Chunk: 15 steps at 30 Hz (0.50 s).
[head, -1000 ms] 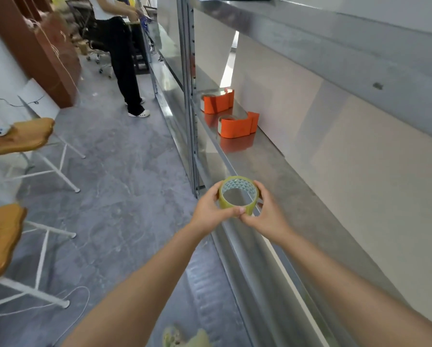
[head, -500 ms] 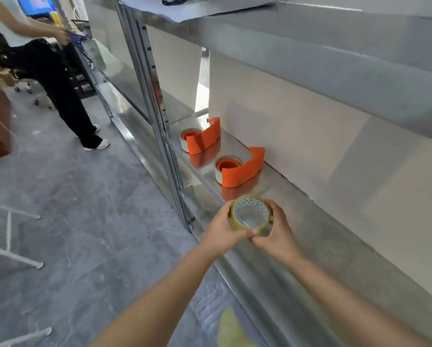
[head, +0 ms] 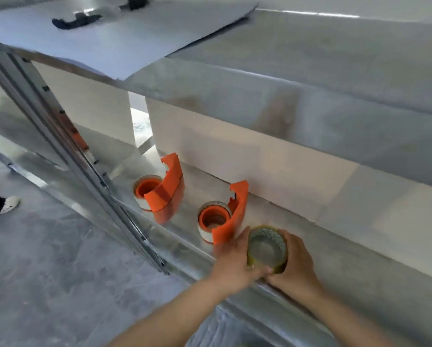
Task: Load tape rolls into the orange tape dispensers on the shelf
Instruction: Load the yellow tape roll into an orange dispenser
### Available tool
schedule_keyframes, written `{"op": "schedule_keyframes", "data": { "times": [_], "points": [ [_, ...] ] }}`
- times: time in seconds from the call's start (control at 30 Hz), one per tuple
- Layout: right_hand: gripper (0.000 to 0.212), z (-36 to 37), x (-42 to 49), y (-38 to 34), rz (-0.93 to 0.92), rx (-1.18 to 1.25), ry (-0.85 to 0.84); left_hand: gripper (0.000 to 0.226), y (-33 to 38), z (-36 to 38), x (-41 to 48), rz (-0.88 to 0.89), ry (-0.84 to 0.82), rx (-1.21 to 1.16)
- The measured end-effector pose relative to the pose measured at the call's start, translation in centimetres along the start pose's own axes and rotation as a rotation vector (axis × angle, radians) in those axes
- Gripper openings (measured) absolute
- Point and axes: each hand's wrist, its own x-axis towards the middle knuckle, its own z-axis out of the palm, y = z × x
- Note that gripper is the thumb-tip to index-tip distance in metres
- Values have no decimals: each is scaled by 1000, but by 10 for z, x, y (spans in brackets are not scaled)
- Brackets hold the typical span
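On the shelf (head: 322,249), the far-left dispenser (head: 163,190) and the nearer dispenser (head: 231,216) each seem to carry a roll. The left hand (head: 232,261) and right hand (head: 297,261) pinch a fresh roll (head: 266,249) between them, just right of the nearer dispenser. This looks like the carrying-in step; next, finding an empty hub.

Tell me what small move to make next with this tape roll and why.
Probably set the tape roll down on the shelf to free a hand: both hands, left and right, grip it, and both orange dispensers, the nearer and farther, seem to hold white rolls already.
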Motion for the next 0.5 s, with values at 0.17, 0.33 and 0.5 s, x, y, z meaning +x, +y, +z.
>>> {"op": "schedule_keyframes", "data": {
  "times": [0.17, 0.33, 0.5],
  "points": [
    [125, 16, -13, -19, 90, -156, 151, 88, -15, -23, 1, 260, -104, 218],
    [97, 43, -17, -79, 1, -189, 394, 72, -35, -83, 7, 465, 9, 124],
    [85, 72, -2, -121, -65, -63, 185, 77, -57, -111, 33, -33, 9, -13]
  ]
}}
